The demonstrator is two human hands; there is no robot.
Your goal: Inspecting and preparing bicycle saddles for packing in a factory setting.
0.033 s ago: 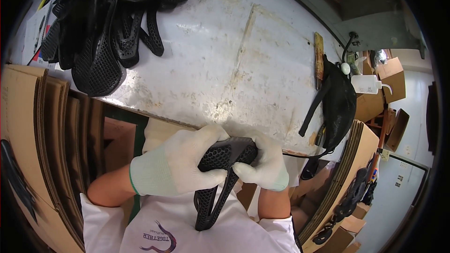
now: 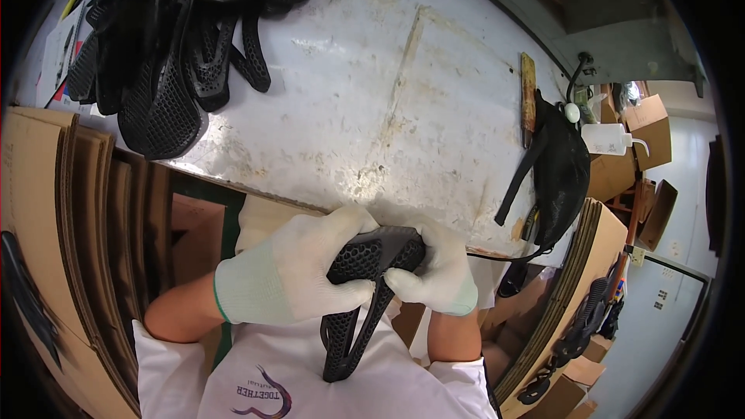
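Nothing has visibly moved: left hand (image 2: 306, 268) and right hand (image 2: 436, 271) grip a saddle (image 2: 357, 261) before the table's (image 2: 326, 124) near edge. Work on it seems under way; whether the piled saddles (image 2: 167, 112) by the left edge are done is unclear.

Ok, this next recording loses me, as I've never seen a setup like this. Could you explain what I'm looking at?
There is no machine here: a person is working with their own two hands. The view comes from a wide fisheye camera on their head, looking down, so straight edges bend toward the rim.

The white-gloved left hand and white-gloved right hand together hold a black, forked, honeycomb-textured piece in front of the chest.

Beyond is a pale, stained table. On its left lies a pile of black honeycomb-textured pieces; on its right, a slim tool with a yellowish handle and a black fabric pouch with a strap.
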